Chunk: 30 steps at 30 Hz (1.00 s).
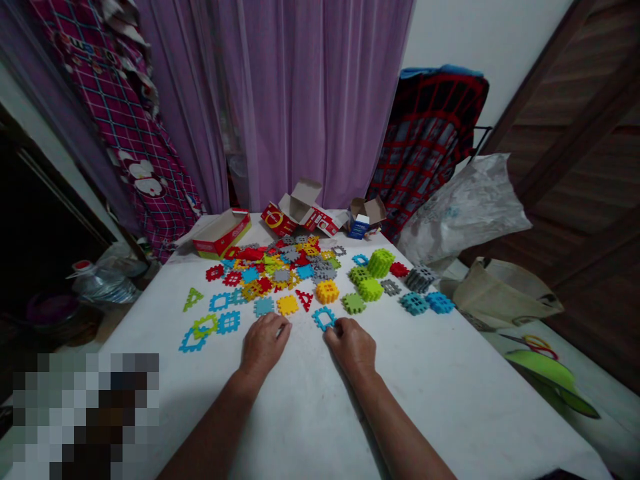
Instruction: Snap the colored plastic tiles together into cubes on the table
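Note:
My left hand (263, 345) rests palm down on the white table (310, 413), fingers slightly curled, just below a yellow tile (287, 305) and a teal tile (263, 306). My right hand (353, 343) lies beside it, its fingertips touching a blue open square frame piece (324, 317). Beyond both hands spreads a pile of colourful interlocking plastic tiles (280, 267). Assembled cubes stand to the right: an orange one (327, 291), green ones (373, 273), blue ones (426, 303) and a grey one (420, 278).
Open red cardboard boxes (223, 233) (300, 213) and a small blue box (361, 225) sit at the table's far edge before a purple curtain (300, 100). A plastic bag (465, 207) and a tan bag (505, 290) lie right. Loose green and blue pieces (205, 327) lie left.

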{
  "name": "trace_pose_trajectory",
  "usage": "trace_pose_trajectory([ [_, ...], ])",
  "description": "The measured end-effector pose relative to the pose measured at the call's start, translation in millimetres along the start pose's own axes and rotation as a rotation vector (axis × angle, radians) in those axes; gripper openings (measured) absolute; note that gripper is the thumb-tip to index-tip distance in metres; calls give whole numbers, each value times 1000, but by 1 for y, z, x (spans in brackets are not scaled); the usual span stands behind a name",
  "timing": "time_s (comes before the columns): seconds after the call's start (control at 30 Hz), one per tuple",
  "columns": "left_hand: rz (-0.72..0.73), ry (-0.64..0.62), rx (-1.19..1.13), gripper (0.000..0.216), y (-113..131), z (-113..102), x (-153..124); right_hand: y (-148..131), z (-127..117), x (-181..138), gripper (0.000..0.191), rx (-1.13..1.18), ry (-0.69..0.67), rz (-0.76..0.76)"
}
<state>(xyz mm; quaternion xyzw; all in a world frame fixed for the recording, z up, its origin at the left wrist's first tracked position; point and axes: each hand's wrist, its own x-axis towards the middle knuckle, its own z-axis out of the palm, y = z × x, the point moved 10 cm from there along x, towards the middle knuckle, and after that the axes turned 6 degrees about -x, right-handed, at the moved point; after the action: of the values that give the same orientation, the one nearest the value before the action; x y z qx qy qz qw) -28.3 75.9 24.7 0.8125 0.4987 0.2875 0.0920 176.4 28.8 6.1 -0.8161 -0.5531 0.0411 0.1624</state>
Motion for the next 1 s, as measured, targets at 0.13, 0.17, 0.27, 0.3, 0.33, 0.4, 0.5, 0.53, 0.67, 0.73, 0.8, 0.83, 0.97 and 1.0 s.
trace_pose_trajectory([
  [0.13,-3,-1,-11,16,-1,0,-1,15,-3,-5,22,95,74,-28],
  [0.17,-2,1,-17,16,-1,-1,-1,23,-6,-6,23,127,112,-35],
  [0.27,10,20,-42,16,0,-3,0,63,-24,-3,33,224,265,-12],
  [0.3,16,29,-50,16,0,-4,0,84,-33,-1,37,245,334,34],
  [0.33,20,37,-57,16,0,-5,0,107,-43,1,41,262,400,92],
  [0.4,24,44,-61,17,-1,-6,1,157,-64,6,46,273,530,223],
  [0.5,21,46,-47,20,-2,-6,1,223,-86,17,46,230,606,405],
  [0.53,19,44,-41,20,-2,-6,1,239,-91,22,44,208,605,446],
  [0.67,7,43,-32,21,-3,-7,2,273,-98,41,38,157,562,495],
  [0.73,4,48,-36,21,-3,-8,2,279,-98,47,37,157,543,492],
  [0.8,4,49,-40,22,-2,-8,2,283,-96,52,38,146,518,493],
  [0.83,4,48,-40,22,-2,-8,2,284,-95,54,39,139,506,491],
  [0.97,5,43,-31,22,-2,-7,2,288,-91,60,42,126,479,457],
  [1.0,8,44,-28,22,-2,-7,2,289,-90,62,43,126,475,450],
])
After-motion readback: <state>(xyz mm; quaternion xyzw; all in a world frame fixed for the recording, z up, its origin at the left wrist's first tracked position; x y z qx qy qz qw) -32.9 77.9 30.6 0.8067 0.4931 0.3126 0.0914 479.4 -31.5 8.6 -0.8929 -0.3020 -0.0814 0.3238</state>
